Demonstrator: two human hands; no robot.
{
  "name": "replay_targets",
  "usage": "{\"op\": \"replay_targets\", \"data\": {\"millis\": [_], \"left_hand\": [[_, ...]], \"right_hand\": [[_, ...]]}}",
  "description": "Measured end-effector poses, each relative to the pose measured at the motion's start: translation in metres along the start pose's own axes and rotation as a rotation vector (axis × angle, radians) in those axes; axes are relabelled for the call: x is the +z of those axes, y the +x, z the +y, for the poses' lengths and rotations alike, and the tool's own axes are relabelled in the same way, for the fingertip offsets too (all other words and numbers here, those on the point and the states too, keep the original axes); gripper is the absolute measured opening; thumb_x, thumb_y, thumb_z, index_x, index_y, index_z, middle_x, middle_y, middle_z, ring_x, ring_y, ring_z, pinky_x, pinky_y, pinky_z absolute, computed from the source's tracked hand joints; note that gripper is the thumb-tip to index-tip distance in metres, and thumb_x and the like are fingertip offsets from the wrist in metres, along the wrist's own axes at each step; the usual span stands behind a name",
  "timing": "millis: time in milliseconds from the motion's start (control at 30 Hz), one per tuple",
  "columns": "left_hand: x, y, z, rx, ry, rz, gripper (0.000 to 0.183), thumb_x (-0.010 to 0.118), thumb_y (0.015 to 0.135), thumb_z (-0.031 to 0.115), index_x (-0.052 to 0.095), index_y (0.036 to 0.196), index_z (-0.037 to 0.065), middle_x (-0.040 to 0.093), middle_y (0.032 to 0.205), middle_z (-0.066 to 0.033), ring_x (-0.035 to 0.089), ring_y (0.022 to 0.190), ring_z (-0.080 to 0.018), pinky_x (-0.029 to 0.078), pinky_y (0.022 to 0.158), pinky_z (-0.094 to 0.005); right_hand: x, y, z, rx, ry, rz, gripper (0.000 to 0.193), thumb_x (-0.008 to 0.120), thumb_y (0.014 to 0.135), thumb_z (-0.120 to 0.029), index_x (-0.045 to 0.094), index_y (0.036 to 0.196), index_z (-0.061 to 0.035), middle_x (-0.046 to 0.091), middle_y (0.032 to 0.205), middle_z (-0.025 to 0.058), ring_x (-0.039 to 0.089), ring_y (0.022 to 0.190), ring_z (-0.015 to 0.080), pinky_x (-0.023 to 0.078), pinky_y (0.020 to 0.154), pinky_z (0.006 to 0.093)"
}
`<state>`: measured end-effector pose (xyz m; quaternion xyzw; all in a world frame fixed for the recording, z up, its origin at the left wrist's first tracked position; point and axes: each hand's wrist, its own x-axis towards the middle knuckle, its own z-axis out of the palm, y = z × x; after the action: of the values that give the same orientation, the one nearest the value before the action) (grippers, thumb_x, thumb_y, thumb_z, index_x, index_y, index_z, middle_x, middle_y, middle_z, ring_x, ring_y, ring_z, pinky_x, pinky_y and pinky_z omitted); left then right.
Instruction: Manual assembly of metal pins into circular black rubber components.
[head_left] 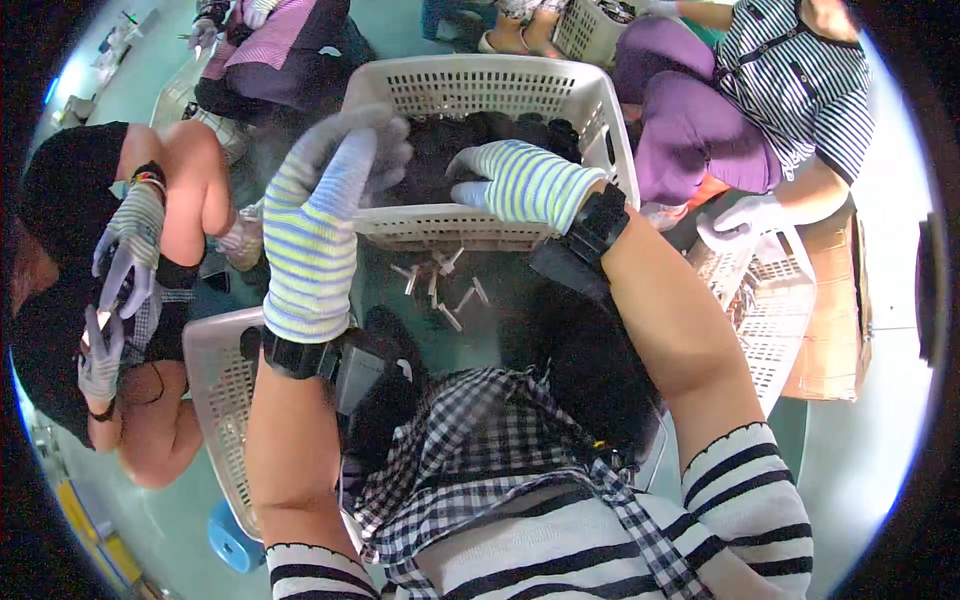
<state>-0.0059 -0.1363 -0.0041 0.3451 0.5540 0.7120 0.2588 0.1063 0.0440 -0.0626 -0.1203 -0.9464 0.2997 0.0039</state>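
Observation:
My left hand [318, 215], in a striped knit glove with a greyish coated palm, is raised over the near left side of a large pale basket [440, 225]. Its fingers are smeared by motion, so whether they hold anything is hidden. My right hand [535, 182], in a matching glove, reaches over the basket's near right side with bent fingers. A dark gap shows between its thumb and fingertips, and I see nothing in it. Below both hands, the basket holds many small black pieces [430, 150], too dark to name. Black bands with boxes circle both my wrists.
Several small silvery pieces [445, 285] lie on the floor before the basket. Other pale baskets [222, 400] stand at my left and right, the right one [790, 290] beside a cardboard box [835, 310]. A blue stool [235, 540] is lower left. Gloved co-workers sit around the basket.

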Motion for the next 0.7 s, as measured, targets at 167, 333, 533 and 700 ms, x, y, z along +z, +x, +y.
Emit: {"op": "replay_targets", "data": {"millis": [167, 333, 533, 700], "left_hand": [[-0.008, 0.019, -0.014, -0.097, -0.144, 0.028, 0.025, 0.056, 0.093, 0.017, 0.062, 0.111, 0.001, 0.067, 0.102, -0.0098, 0.065, 0.092, -0.0166, 0.052, 0.08, -0.0278], [-0.024, 0.02, -0.004, -0.012, -0.049, -0.015, 0.032, 0.051, 0.095, 0.017, 0.057, 0.118, -0.002, 0.062, 0.115, -0.0124, 0.061, 0.105, -0.0216, 0.049, 0.092, -0.0357], [-0.057, 0.036, 0.0, 0.008, -0.238, 0.065, 0.038, 0.05, 0.095, 0.023, 0.052, 0.124, -0.001, 0.059, 0.12, -0.0149, 0.058, 0.111, -0.0255, 0.046, 0.097, -0.0384], [-0.064, 0.046, -0.002, 0.049, -0.291, 0.091, 0.033, 0.048, 0.095, 0.015, 0.052, 0.124, -0.002, 0.06, 0.118, -0.0144, 0.059, 0.11, -0.0242, 0.047, 0.097, -0.0366]], "right_hand": [[0.009, 0.006, 0.015, 0.01, -0.008, -0.069, 0.04, 0.057, 0.083, -0.037, 0.063, 0.104, -0.0028, 0.065, 0.095, 0.0246, 0.061, 0.094, 0.0399, 0.048, 0.084, 0.0452], [0.003, 0.01, 0.008, 0.012, -0.016, -0.106, 0.04, 0.057, 0.084, -0.035, 0.062, 0.106, -0.0013, 0.064, 0.096, 0.0251, 0.061, 0.093, 0.0402, 0.048, 0.084, 0.0455], [-0.018, 0.017, 0.035, 0.164, -0.015, 0.043, 0.036, 0.059, 0.089, -0.024, 0.058, 0.118, -0.0014, 0.065, 0.107, 0.0143, 0.06, 0.104, 0.0266, 0.045, 0.092, 0.0359], [0.0, 0.036, 0.08, 0.272, -0.004, -0.105, 0.035, 0.06, 0.087, -0.028, 0.061, 0.115, -0.0061, 0.066, 0.104, 0.0147, 0.061, 0.101, 0.0263, 0.047, 0.088, 0.0367]]}}
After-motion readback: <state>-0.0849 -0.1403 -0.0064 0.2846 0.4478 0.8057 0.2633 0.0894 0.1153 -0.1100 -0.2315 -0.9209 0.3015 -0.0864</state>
